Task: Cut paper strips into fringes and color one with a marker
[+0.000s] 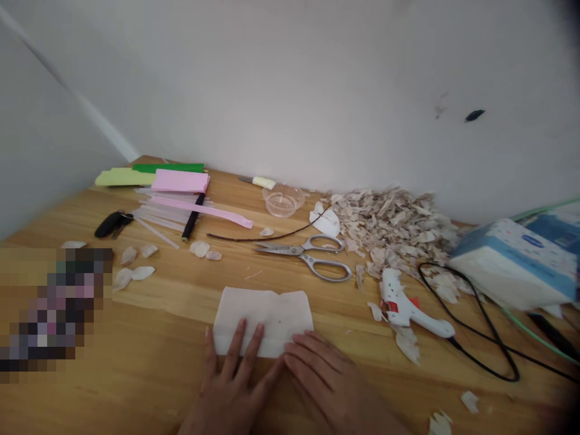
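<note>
A white folded sheet, tissue-like (267, 308), lies flat on the wooden table in front of me. My left hand (235, 374) rests palm down with fingers spread, its fingertips on the sheet's lower left part. Beside it, my right hand (326, 374) lies flat with fingers stretched out side by side, their tips on the sheet's lower right corner. The left thumb meets the right fingertips at the near edge. Beyond the sheet lie silver scissors (301, 251), blades slightly apart. A white glue gun (408, 308) lies to the right.
A heap of pale dried petals or flakes (394, 220) stands against the wall, near a tissue pack (521, 260) and a black cord (487, 296). Further left are a clear plastic cup (283, 200), knife (263, 182), thin twig (267, 237), pink paper (181, 180), glue sticks (163, 211) and keys (113, 223).
</note>
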A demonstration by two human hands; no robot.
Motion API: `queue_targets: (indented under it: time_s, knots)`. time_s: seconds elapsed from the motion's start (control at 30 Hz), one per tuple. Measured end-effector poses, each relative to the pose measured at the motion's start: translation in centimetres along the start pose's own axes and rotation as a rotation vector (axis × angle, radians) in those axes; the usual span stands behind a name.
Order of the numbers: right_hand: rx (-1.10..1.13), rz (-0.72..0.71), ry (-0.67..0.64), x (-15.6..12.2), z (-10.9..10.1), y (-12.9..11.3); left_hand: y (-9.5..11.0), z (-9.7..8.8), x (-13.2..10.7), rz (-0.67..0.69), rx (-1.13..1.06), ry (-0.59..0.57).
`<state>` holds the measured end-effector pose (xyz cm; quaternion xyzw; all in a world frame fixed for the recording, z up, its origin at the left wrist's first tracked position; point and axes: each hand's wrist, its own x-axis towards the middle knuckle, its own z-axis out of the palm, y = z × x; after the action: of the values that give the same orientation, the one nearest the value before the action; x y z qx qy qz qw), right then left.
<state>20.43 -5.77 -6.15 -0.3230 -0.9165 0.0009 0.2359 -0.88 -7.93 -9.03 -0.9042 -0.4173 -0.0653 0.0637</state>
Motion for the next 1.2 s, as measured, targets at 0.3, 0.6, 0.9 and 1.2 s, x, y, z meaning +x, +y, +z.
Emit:
queue_targets:
  time_s: [0.3,0.6,0.9,1.2]
  knots:
    - [0.021,0.031,-0.009,-0.4,1.3,0.9,-2.4,-2.5,1.9,0.061,-0.026,0.259]
    - [0.064,0.141,0.015,1.2,0.5,0.4,-3.2,-2.0,3.3,0.071,-0.16,0.302]
    - [0.202,0.213,-0.095,1.2,0.6,0.9,-4.0,-2.4,3.3,0.054,-0.282,0.13]
    - [0.184,0.346,-0.068,2.1,0.7,1.3,-5.1,-3.9,6.1,-0.047,-0.315,-0.32]
